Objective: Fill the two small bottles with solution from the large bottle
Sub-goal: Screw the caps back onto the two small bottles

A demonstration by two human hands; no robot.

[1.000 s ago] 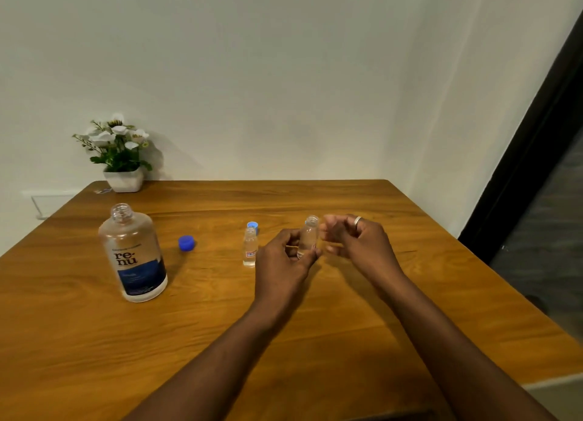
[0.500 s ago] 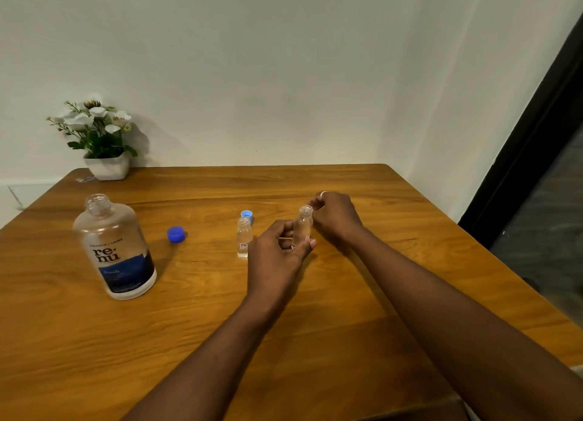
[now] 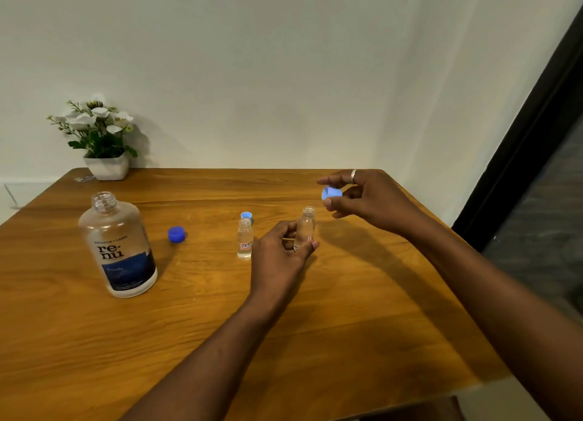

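Before you is the wooden table (image 3: 347, 310), set into a corner of white walls. On its left part stands the large bottle (image 3: 118, 247), upright, its neck uncapped, with a dark blue label on its lower half. At the far left edge, against the wall, sits a white pot of white flowers (image 3: 104, 146).

Your left hand (image 3: 277, 256) is near the table's middle, fingers and thumb curled round the lower part of one small bottle (image 3: 305, 226); the bottle is roughly upright with its mouth uncovered, and your fingers hide its base, so you cannot tell whether it rests on the table. Your right hand (image 3: 369, 200) hovers just beyond and to the right of that bottle's mouth, pinching a light blue cap (image 3: 331, 193) between thumb and fingertips.

The second small bottle (image 3: 245, 242) stands uncapped on the table just left of your left hand, with another light blue cap (image 3: 246, 215) right behind it. A dark blue cap (image 3: 176, 234) lies between this bottle and the large one
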